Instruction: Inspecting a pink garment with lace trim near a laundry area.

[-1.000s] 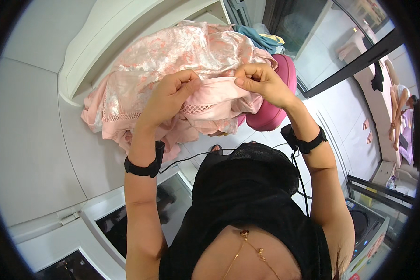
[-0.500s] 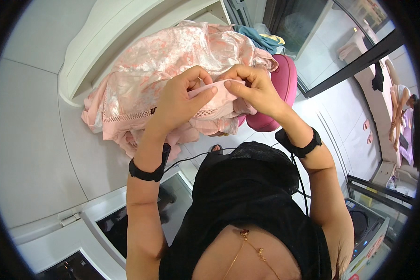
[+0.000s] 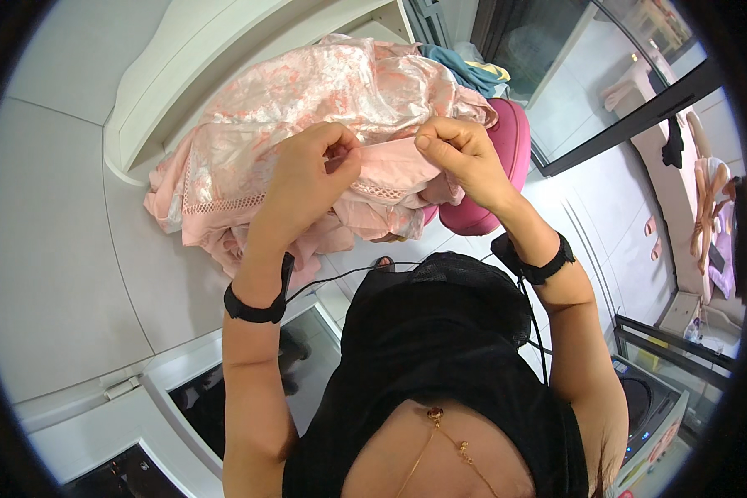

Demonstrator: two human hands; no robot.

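Note:
A large pink, shiny patterned bedspread (image 3: 307, 91) with lattice trim lies heaped in front of me. Its plain pink edge is stretched between my two hands. My left hand (image 3: 311, 170) pinches that edge at its left end, thumb against curled fingers. At the other end my right hand (image 3: 465, 158) grips it between thumb and bent fingers. Below the taut strip, the trim and loose folds hang down. What lies under the heap is mostly hidden.
The heap rests partly on a pink padded stool (image 3: 506, 158), beside a curved white cabinet (image 3: 133, 124). Teal cloth (image 3: 461, 70) lies behind. Glass-door frames (image 3: 631, 116) stand to the right. Another person (image 3: 710, 207) is at the far right, by a bed. A white-framed appliance (image 3: 124, 440) stands lower left.
My hands have moved apart, the left to the left and the right slightly to the right. More of the pink edge now shows stretched between them.

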